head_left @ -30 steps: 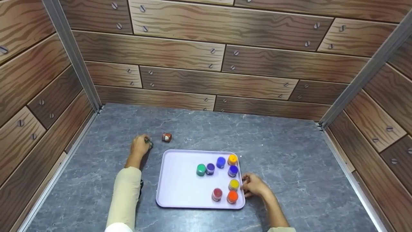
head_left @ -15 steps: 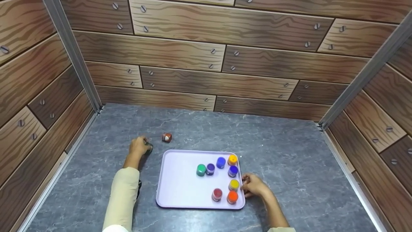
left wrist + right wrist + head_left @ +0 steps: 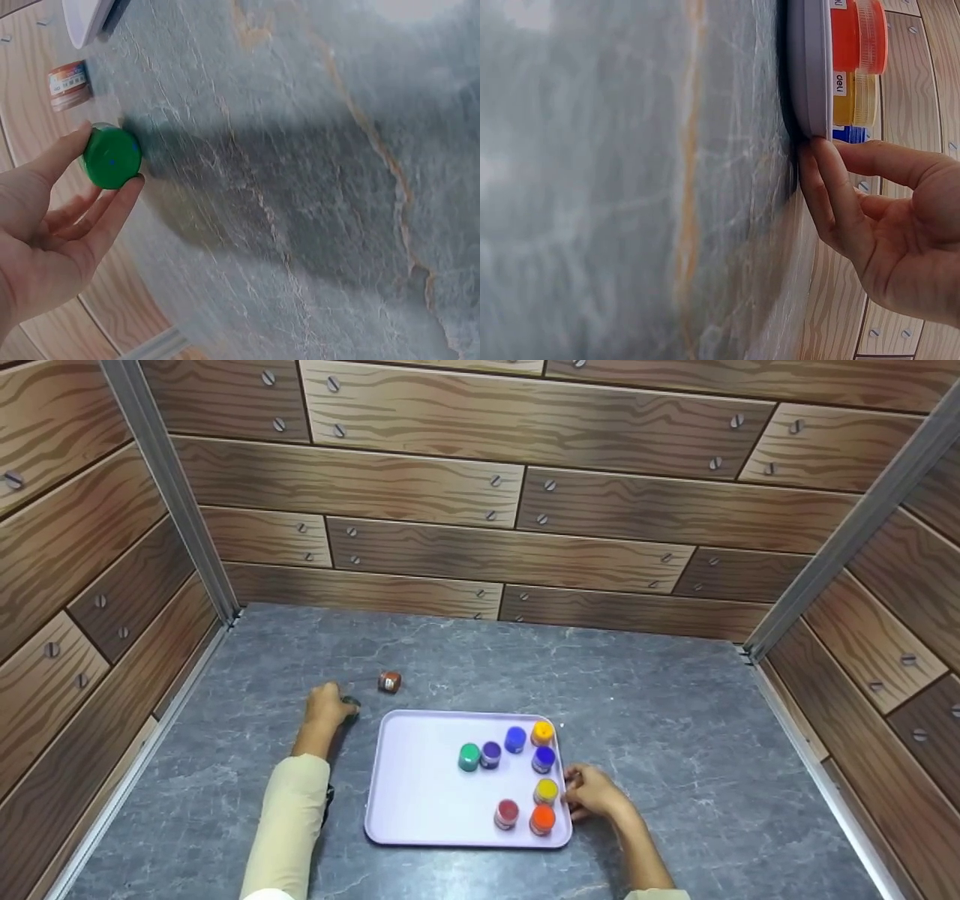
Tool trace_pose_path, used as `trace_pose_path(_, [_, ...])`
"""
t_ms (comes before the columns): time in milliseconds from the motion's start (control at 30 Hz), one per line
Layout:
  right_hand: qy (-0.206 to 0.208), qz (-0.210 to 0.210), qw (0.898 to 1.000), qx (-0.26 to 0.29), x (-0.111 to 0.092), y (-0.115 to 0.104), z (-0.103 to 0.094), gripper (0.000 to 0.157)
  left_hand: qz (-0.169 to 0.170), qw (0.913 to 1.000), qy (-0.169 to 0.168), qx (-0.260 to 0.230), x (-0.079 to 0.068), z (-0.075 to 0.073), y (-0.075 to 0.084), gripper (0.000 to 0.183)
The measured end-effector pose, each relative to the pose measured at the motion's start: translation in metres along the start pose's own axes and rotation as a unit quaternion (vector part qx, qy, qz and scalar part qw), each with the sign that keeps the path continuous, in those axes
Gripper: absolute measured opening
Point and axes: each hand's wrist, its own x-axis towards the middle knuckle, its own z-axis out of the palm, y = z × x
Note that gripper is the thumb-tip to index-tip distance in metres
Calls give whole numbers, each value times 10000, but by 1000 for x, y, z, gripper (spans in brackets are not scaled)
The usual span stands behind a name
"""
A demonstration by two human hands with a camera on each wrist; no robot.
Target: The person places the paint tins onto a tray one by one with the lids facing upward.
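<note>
My left hand point(image 3: 325, 706) pinches a green paint jar point(image 3: 112, 158) between thumb and fingertips, beyond the tray's far left corner. The jar's round green end faces the left wrist camera. In the head view the hand partly covers it. At the tray's right side, my right hand point(image 3: 594, 791) holds the rim of the lilac tray point(image 3: 427, 795), its thumb over the edge and fingers against the outside, as the right wrist view shows. Nearest this hand inside the tray are a yellow paint jar point(image 3: 546, 790) and an orange-red paint jar point(image 3: 542, 819).
A brown paint jar point(image 3: 389, 682) lies on its side behind the tray. Also in the tray stand a green jar point(image 3: 469, 757), a dark red jar point(image 3: 506, 814), an orange-yellow jar point(image 3: 542, 733) and several blue or purple ones. Wood-patterned walls enclose the grey marbled tabletop point(image 3: 675, 720).
My left hand has shifted slightly, and the green jar in its fingers now sits a little nearer the tray. The right hand and the tray have stayed in place.
</note>
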Motion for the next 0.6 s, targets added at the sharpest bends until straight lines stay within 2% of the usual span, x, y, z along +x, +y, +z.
trace_pose_path(300, [-12,-3,10000,42,1,1,0,30,-170,9998,-63,97,0,2,1,24])
trace_pose_path(600, [-72,47,9999,66,1,1,0,30,-18,9997,124,198,0,2,-2,22])
